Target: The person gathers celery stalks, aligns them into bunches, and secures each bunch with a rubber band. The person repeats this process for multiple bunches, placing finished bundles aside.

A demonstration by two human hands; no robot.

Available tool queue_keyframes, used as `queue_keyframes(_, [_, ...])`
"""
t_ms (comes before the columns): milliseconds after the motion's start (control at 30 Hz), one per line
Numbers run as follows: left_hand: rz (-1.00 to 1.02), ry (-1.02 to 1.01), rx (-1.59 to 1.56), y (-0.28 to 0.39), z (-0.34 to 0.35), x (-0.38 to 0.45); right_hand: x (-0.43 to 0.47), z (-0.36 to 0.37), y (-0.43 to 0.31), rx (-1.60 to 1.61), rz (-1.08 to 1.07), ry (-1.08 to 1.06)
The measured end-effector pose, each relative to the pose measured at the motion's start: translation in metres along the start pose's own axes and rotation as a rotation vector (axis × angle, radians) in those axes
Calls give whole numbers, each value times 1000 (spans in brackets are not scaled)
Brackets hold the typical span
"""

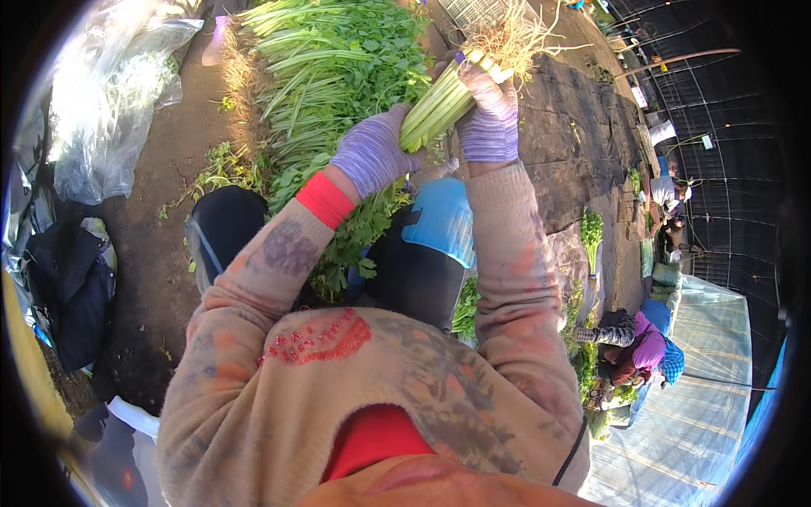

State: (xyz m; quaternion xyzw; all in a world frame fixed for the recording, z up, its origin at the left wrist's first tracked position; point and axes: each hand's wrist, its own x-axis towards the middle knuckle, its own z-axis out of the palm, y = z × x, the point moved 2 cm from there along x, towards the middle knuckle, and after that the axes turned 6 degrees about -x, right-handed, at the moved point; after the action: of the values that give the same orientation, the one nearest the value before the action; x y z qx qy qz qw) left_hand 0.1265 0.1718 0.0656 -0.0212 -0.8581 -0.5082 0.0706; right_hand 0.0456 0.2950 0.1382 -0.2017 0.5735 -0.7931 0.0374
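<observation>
A bunch of celery stalks (437,106) is held out in front of me, tilted, with its tangled pale roots (514,39) at the upper right. My left hand (375,151), in a purple-and-white knit glove, grips the stalks at their lower part. My right hand (489,114), gloved alike, wraps the bunch close to the roots. A bit of purple band (460,57) shows at the root end. Leafy tops (355,244) hang below my left hand between my knees. Beyond it lies a long row of celery (336,70), roots to the left.
Clear plastic sheeting (108,114) and a dark jacket (79,285) lie to the left. Dark ground cloth (570,139) spreads at the right, with a plastic crate (472,16) at the top. Another person (646,342) crouches at the right among greens; more people (668,196) are farther off.
</observation>
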Motion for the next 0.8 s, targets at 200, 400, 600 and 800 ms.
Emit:
queue_keyframes(200, [-117,1,-95,-29,-21,-12,0,2,51,-396,163,20])
queue_keyframes(400, [-50,41,-884,-47,-39,-29,-85,1,125,-286,477,-387])
queue_keyframes(600, [176,334,-69,-50,-62,-48,-121,14,156,-113,455,-332])
queue_keyframes(800, [-46,197,271,-51,-84,-56,-129,27,158,-229,366,-271])
